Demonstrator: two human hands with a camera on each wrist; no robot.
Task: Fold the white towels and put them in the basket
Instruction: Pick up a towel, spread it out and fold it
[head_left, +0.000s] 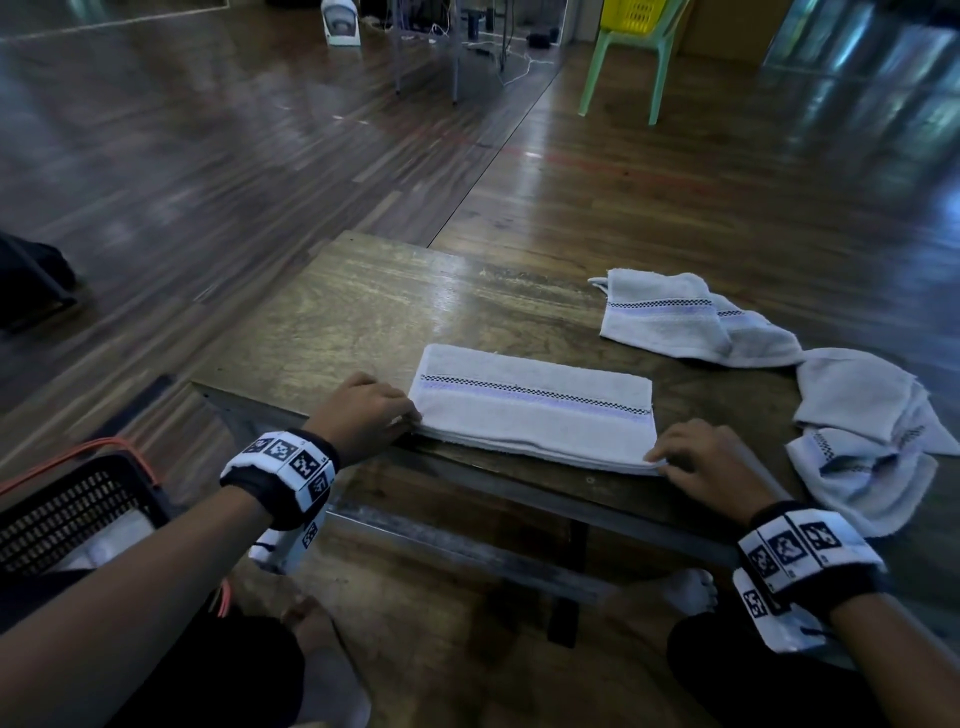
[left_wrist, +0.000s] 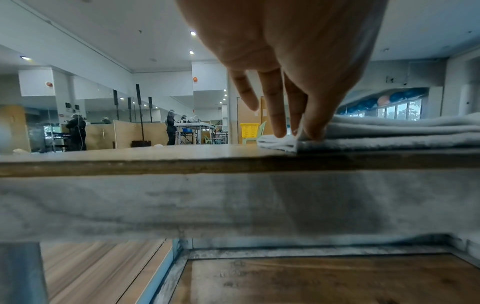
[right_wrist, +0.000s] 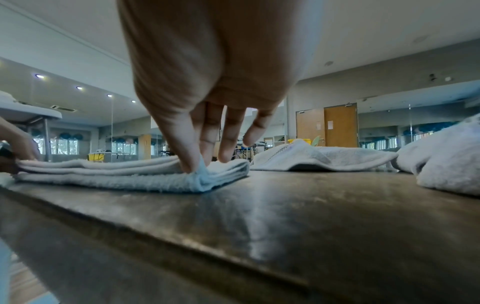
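A white towel (head_left: 535, 410) with a checked purple stripe lies folded into a long strip near the front edge of the low wooden table (head_left: 363, 312). My left hand (head_left: 410, 418) pinches its near left corner between thumb and fingers (left_wrist: 315, 131). At the opposite end, my right hand (head_left: 657, 460) pinches the near right corner, and the cloth (right_wrist: 103, 172) bunches under the thumb (right_wrist: 187, 162). The towel's stacked layers (left_wrist: 389, 131) show edge-on. A black slotted basket (head_left: 67, 509) stands on the floor at my lower left, with something white inside.
Two more white towels lie loose on the table's right side, one flat at the back (head_left: 670, 317) and one crumpled at the near right (head_left: 872, 447). A green chair (head_left: 623, 62) carrying a yellow basket stands far back. My bare feet rest under the table.
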